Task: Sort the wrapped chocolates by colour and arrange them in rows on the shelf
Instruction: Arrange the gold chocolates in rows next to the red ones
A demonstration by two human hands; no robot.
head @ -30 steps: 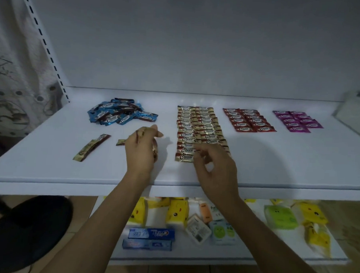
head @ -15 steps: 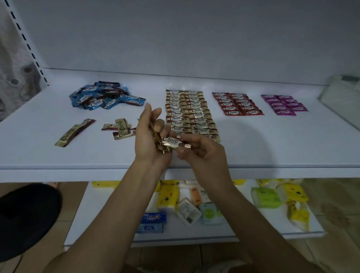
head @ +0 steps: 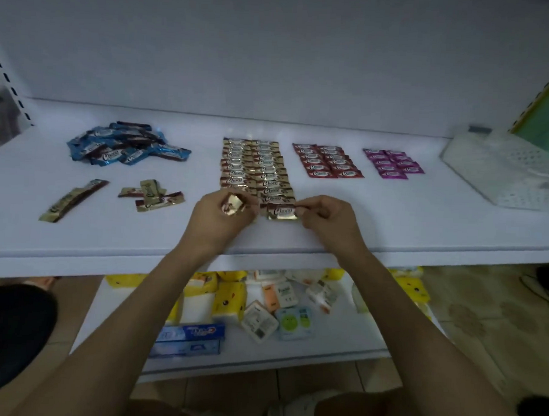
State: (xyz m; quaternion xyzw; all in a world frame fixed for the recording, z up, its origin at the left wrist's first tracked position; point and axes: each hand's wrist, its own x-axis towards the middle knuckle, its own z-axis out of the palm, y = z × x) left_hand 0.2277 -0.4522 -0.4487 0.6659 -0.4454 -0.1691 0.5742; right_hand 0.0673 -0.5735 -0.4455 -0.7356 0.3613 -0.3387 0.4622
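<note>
Right hand [head: 323, 217] pinches gold chocolate [head: 281, 213] by end, 6 o'clock of gold rows [head: 253, 166]: likely extends column. Left hand [head: 216, 219] grips spare golds [head: 232, 205] as feed stock. Blue heap [head: 125, 148], 10 o'clock, unsorted.

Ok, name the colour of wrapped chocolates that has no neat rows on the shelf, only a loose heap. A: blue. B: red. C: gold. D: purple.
A: the blue chocolates lie jumbled in a heap at the left of the shelf, while the gold rows, red rows and purple rows are each laid out neatly in two columns.
</note>
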